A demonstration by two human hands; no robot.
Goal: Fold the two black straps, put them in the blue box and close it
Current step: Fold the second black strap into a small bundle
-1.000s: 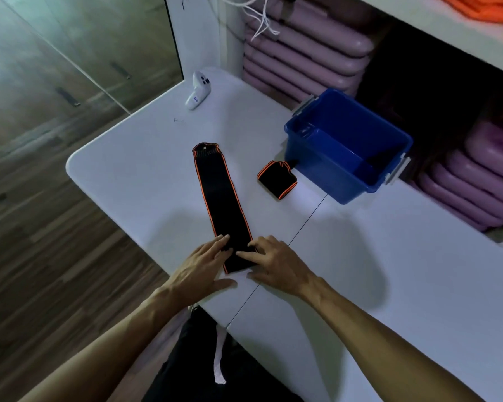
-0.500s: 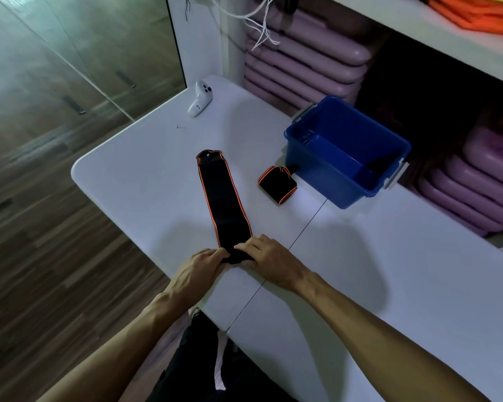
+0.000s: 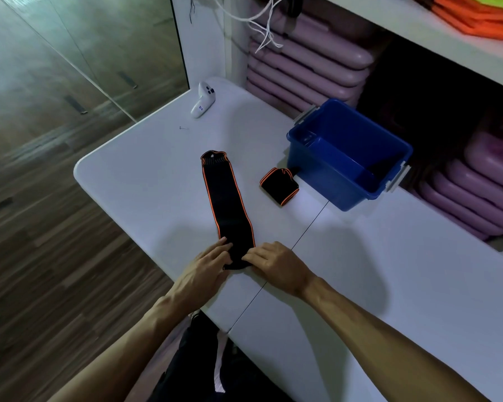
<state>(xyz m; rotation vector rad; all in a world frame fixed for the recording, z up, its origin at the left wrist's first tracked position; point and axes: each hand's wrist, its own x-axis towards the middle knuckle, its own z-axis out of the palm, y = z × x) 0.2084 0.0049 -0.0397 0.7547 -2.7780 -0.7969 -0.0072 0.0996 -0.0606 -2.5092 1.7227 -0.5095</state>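
Strap (image 3: 228, 210) runs straight away from me toward the far edge; left hand (image 3: 206, 271) and right hand (image 3: 276, 265) both pinch its near end (equally close), so I'd roll forward.

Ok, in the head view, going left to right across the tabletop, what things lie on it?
White controller → long black strap, its near end under the left hand and right hand → folded black strap → open blue box.

Two black straps, one long strap (image 3: 228, 207) laid flat and one folded strap (image 3: 279, 185), one blue box (image 3: 347, 158), one white controller (image 3: 203, 100) and two hands lie on one worktop (image 3: 389, 256).
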